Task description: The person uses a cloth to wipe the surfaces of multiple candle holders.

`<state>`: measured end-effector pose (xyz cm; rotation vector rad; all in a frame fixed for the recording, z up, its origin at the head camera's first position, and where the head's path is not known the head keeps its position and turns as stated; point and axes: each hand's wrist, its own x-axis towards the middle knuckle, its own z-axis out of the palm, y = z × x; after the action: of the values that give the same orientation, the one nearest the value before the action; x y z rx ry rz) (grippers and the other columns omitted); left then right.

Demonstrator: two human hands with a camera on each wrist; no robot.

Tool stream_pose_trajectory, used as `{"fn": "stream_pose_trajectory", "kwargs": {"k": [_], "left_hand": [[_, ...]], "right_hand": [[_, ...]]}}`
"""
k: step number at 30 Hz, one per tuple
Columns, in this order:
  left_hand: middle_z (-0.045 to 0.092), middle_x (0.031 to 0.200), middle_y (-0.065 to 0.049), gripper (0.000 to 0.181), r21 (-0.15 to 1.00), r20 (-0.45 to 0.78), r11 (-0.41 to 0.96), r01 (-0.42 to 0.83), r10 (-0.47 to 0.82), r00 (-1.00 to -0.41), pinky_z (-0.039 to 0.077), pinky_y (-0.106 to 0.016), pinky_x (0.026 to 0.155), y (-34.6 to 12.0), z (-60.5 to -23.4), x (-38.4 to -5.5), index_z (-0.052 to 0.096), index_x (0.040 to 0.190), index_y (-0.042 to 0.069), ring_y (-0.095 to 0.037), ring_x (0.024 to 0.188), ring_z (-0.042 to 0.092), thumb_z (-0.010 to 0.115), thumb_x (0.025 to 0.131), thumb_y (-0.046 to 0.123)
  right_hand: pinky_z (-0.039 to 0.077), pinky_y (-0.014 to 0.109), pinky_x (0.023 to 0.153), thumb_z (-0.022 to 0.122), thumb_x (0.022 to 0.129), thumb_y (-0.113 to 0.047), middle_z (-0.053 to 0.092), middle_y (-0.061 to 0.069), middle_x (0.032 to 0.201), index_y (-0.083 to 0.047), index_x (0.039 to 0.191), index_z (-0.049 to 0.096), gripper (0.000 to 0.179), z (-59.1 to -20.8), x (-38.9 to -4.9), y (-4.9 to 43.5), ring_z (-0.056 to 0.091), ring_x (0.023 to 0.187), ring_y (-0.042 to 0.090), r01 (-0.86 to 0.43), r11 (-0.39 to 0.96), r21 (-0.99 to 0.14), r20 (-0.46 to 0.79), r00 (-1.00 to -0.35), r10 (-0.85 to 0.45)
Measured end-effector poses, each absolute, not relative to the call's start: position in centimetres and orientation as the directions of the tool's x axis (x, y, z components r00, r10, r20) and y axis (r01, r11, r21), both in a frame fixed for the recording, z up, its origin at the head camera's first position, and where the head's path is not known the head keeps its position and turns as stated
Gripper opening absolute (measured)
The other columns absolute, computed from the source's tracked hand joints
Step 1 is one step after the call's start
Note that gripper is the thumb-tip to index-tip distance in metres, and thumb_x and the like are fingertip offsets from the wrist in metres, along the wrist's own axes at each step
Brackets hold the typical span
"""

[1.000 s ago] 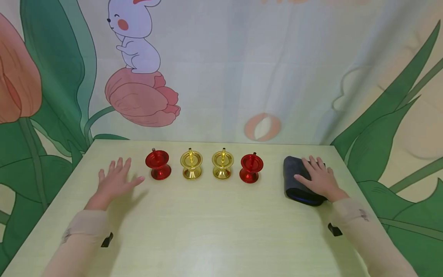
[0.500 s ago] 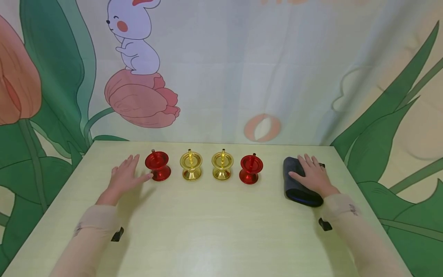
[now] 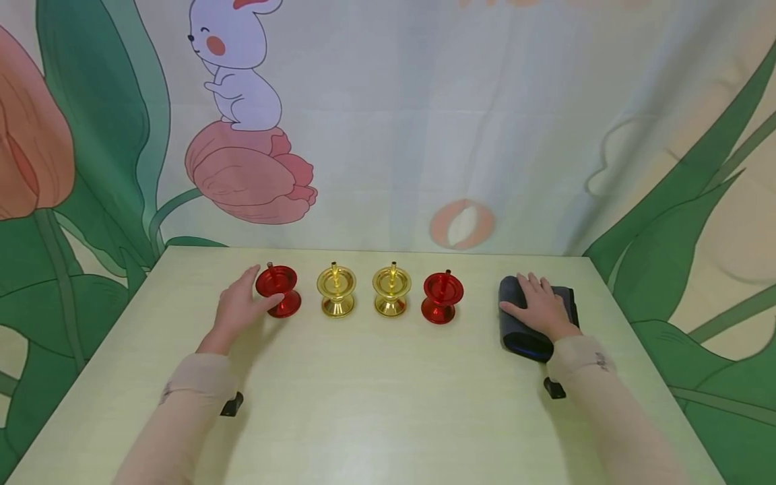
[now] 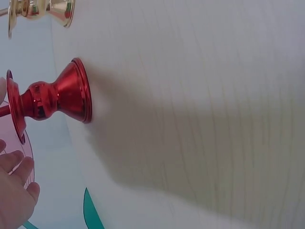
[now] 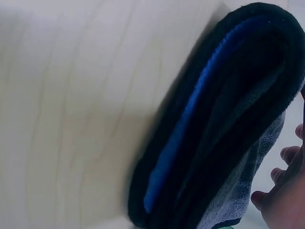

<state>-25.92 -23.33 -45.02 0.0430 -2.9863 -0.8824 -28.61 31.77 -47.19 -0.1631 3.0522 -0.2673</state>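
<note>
My left hand (image 3: 238,310) is beside the leftmost red candle holder (image 3: 279,303), its thumb in front of the cup and its fingers at the cup's left. In the left wrist view those fingers (image 4: 19,183) are loosely bent, apart from the holder's shiny red stem (image 4: 43,100). Over a folded dark grey towel (image 3: 514,322) is my right hand (image 3: 541,308), fingers spread. In the right wrist view the towel (image 5: 238,133) shows a blue inner layer and black edging; whether the hand presses on it cannot be told.
Two gold candle holders (image 3: 336,296) and a second red one (image 3: 440,303) stand in a row on the pale wooden table (image 3: 388,397). Behind the table hangs a printed curtain (image 3: 376,135) with a rabbit and tulips.
My left hand has moved right, up to the leftmost red candle holder. Over the towel, my right hand has shifted slightly left. The candle holders stand as before.
</note>
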Motion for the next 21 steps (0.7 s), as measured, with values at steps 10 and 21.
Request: {"fn": "stream_pose_trajectory", "kwargs": {"k": [10,21], "left_hand": [[0.038,0.134,-0.024,0.075,0.590,0.012,0.806,-0.037,-0.055,-0.998,0.035,-0.054,0.095,-22.8,-45.3,-26.1,0.025,0.137,-0.001,-0.040,0.120,0.037,0.059,0.082,0.038],[0.036,0.135,-0.021,0.086,0.610,-0.045,0.788,-0.075,-0.060,-0.997,0.038,-0.054,0.092,-22.6,-45.8,-26.7,0.021,0.139,0.002,-0.040,0.121,0.034,0.062,0.077,0.046]], "right_hand": [[0.015,0.071,0.092,0.047,0.081,-0.057,0.013,0.029,0.142,-0.005,0.141,0.016,0.086,-47.6,-29.1,31.4,0.009,0.128,0.049,-0.052,0.973,-0.226,-0.112,-0.991,-0.079],[0.014,0.073,0.090,0.049,0.079,-0.059,0.020,0.028,0.141,-0.006,0.141,0.015,0.089,-48.8,-29.5,31.5,0.010,0.128,0.047,-0.019,0.964,-0.267,-0.161,-0.985,-0.064]]}}
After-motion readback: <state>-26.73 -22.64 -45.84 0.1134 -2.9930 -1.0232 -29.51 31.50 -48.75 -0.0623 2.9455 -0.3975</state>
